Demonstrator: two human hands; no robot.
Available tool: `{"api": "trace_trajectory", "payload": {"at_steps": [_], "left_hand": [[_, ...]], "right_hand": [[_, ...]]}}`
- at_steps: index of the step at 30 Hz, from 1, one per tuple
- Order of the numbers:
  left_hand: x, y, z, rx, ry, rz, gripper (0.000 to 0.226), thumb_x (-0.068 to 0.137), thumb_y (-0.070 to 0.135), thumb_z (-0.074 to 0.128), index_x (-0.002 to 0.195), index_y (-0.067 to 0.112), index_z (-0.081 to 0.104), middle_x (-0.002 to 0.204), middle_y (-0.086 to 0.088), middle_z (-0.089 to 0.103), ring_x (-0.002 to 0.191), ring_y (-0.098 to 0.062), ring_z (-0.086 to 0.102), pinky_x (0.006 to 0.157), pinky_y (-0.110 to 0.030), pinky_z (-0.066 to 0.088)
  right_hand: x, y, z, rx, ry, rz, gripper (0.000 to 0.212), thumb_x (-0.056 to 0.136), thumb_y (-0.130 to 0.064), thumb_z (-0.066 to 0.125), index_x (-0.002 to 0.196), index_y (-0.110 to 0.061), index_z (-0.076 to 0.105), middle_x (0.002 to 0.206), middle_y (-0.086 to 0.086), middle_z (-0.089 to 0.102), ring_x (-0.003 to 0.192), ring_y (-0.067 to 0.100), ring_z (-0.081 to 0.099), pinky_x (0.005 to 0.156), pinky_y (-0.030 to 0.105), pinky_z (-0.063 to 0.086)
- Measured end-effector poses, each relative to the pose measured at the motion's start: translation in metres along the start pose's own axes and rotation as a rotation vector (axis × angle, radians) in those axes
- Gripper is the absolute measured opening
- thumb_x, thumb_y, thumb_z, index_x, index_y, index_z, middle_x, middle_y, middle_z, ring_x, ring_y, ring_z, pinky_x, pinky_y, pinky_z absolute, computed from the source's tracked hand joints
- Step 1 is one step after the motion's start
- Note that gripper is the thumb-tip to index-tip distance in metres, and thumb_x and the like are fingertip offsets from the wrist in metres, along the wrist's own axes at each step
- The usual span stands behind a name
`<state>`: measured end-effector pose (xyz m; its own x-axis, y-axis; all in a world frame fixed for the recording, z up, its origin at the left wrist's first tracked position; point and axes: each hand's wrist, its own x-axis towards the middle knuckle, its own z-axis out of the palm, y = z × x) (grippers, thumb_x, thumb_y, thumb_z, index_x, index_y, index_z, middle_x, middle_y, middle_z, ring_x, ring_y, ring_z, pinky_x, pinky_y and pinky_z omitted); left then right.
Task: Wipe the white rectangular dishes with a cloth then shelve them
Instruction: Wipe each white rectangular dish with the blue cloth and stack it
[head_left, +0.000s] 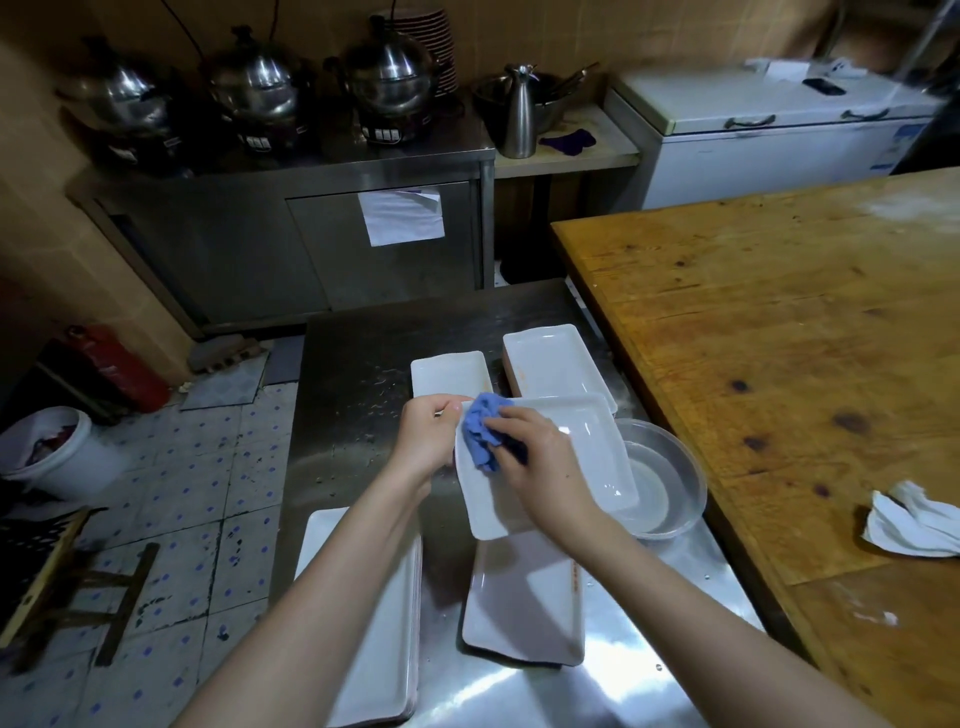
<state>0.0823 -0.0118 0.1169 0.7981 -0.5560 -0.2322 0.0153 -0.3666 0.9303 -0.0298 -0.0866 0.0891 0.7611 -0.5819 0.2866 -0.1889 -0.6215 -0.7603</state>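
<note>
Held dish (587, 457): raised over the steel desk (353, 374), long axis apparently running left to right. Left hand (426, 436) grips its left edge. Right hand (540, 467) is closed on the blue cloth (480, 431), pressing it at the dish's left end. The bare surface lies rightward of the cloth, so the next stroke likely runs that way. Other white dishes lie beyond and nearer than the held dish.

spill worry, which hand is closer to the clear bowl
Right. The right hand presses the blue cloth on the dish beside the clear bowl; the left hand grips the dish's opposite edge.
</note>
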Motion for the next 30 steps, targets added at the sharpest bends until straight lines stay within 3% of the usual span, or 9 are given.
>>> {"api": "trace_trajectory", "payload": {"at_steps": [2,6,11,18,21,24,27,30], "left_hand": [[-0.001,-0.001,0.0,0.018,0.002,0.013,0.03,0.102,0.011,0.041,0.087,0.011,0.066,0.079,-0.01,0.063,0.067,-0.017,0.057,0.047,-0.018,0.044],[0.0,-0.003,-0.002,-0.003,0.022,-0.021,0.028,0.102,0.013,0.04,0.091,0.011,0.066,0.09,-0.015,0.066,0.076,-0.025,0.062,0.055,-0.026,0.047],[0.002,-0.004,-0.013,-0.016,0.073,0.001,0.031,0.1,0.005,0.039,0.098,0.003,0.07,0.079,-0.006,0.061,0.056,-0.009,0.049,0.04,-0.012,0.035],[0.001,-0.004,-0.012,-0.056,0.102,-0.044,0.031,0.097,0.004,0.04,0.089,0.008,0.069,0.07,-0.002,0.059,0.053,-0.012,0.046,0.039,-0.014,0.032],[-0.002,-0.005,-0.006,-0.091,0.097,-0.077,0.03,0.099,0.006,0.039,0.086,0.01,0.066,0.076,-0.007,0.06,0.059,-0.017,0.049,0.044,-0.017,0.035],[-0.005,-0.007,-0.002,-0.122,0.118,-0.092,0.027,0.1,0.006,0.04,0.091,0.008,0.066,0.077,-0.01,0.059,0.059,-0.02,0.052,0.042,-0.016,0.04],[-0.004,-0.012,-0.003,-0.126,0.154,-0.093,0.025,0.101,0.007,0.04,0.102,0.008,0.065,0.097,-0.014,0.065,0.084,-0.027,0.063,0.065,-0.029,0.053],[-0.006,-0.013,-0.011,-0.132,0.152,-0.107,0.025,0.102,0.011,0.04,0.094,0.011,0.064,0.091,-0.014,0.065,0.069,-0.02,0.059,0.048,-0.019,0.045]], "right_hand": [[-0.001,-0.001,0.001,-0.032,-0.032,-0.037,0.029,0.082,-0.003,0.065,0.111,-0.005,0.067,0.121,0.012,0.06,0.108,0.028,0.056,0.096,0.033,0.043],[0.0,0.011,-0.012,-0.056,-0.03,-0.017,0.028,0.08,-0.002,0.067,0.108,-0.004,0.068,0.119,0.013,0.062,0.107,0.03,0.058,0.096,0.037,0.046],[0.003,0.037,-0.044,-0.088,0.096,0.147,0.028,0.081,0.002,0.064,0.108,-0.002,0.068,0.117,0.01,0.063,0.109,0.024,0.058,0.093,0.022,0.039],[0.0,0.035,-0.043,-0.006,0.168,0.244,0.027,0.081,0.001,0.064,0.107,-0.006,0.069,0.108,0.003,0.064,0.098,0.017,0.06,0.09,0.029,0.049],[-0.008,0.013,-0.02,0.116,0.1,0.208,0.025,0.08,0.003,0.064,0.103,-0.004,0.069,0.104,0.001,0.062,0.096,0.017,0.061,0.088,0.029,0.049],[-0.02,-0.008,0.003,0.122,-0.018,0.073,0.024,0.081,0.001,0.064,0.104,-0.004,0.07,0.113,0.009,0.063,0.102,0.019,0.058,0.092,0.029,0.046],[-0.028,-0.012,0.012,0.027,-0.113,-0.031,0.028,0.083,-0.004,0.063,0.111,-0.007,0.067,0.122,0.01,0.059,0.109,0.025,0.055,0.095,0.025,0.039],[-0.029,0.0,0.006,-0.062,-0.12,-0.059,0.031,0.082,-0.004,0.064,0.113,-0.006,0.066,0.123,0.012,0.058,0.109,0.029,0.055,0.093,0.025,0.037]]}}
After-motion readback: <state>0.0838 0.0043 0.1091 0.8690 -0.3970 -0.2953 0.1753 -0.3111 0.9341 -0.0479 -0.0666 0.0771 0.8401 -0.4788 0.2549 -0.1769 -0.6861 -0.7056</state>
